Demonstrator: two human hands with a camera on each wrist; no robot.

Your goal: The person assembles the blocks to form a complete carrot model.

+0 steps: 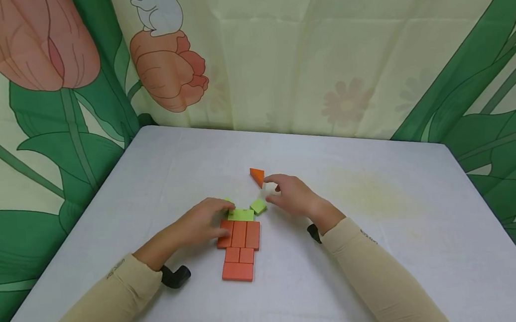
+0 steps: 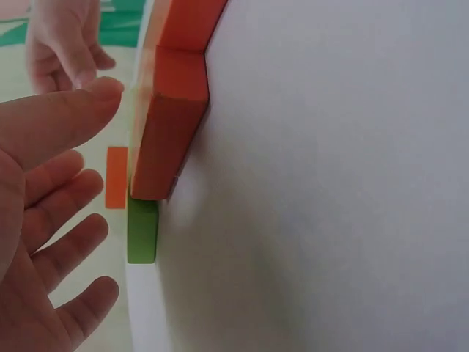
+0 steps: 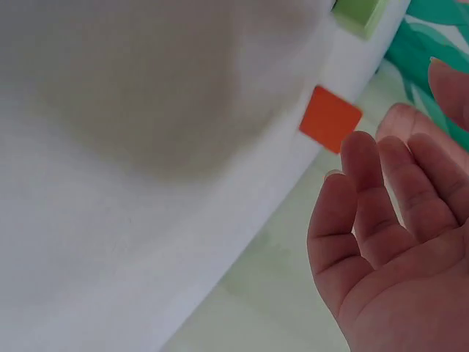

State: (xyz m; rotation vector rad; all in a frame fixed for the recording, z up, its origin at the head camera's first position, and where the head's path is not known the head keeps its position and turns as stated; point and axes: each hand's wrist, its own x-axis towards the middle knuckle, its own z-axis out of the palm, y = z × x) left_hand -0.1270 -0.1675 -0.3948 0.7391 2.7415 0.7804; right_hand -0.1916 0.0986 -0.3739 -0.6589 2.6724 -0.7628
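Observation:
Flat red blocks [image 1: 239,233] lie together on the table, with smaller red blocks and a wide red block [image 1: 237,271] nearer the front. A light green rectangular block [image 1: 241,215] adjoins their far edge. My left hand [image 1: 201,222] hovers over the left side of this arrangement, thumb and fingers spread apart around nothing. Its fingers partly hide another green piece [image 1: 229,200]. My right hand [image 1: 293,196] is just right of an orange triangular block [image 1: 257,176] and a tilted green square block [image 1: 258,207]. In the right wrist view its fingers [image 3: 370,198] are loosely bent and hold nothing.
A white cloth covers the table [image 1: 382,272], with a faint yellowish stain at the right. Behind it hangs a curtain [image 1: 277,55] printed with tulips and a rabbit. Dark wrist cameras [image 1: 176,276] project below both wrists.

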